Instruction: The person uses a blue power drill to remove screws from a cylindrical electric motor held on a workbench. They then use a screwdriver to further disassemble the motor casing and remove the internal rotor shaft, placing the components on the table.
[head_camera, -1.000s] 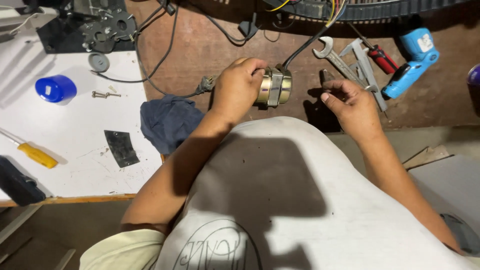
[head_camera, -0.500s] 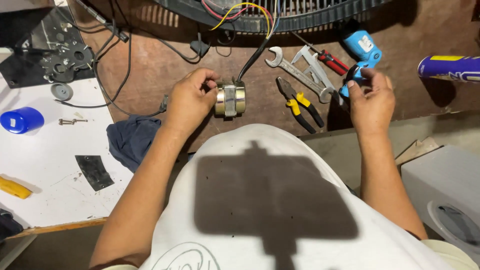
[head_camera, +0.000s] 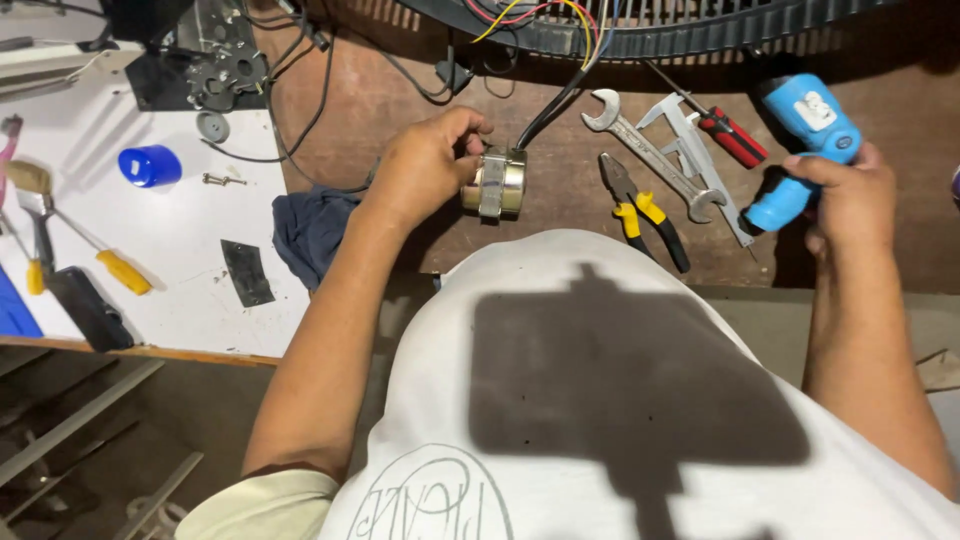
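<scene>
Screwdrivers (head_camera: 110, 262) lie far left on the white table (head_camera: 180, 230). Left hand (head_camera: 425, 165) grasps the small motor (head_camera: 497, 183), its axis lying sideways toward the right. Pliers (head_camera: 645, 212) lie between. Right hand (head_camera: 850, 200) clenches the blue power screwdriver (head_camera: 805, 145), well apart from the motor.

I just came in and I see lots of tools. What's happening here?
A person sits at a brown workbench. Their left hand grips a small round metal motor with black wires running up to a fan grille. Their right hand holds a blue electric screwdriver. Between the hands lie yellow-handled pliers, a wrench and a red-handled screwdriver. A dark blue cloth lies beside the left arm.
</scene>
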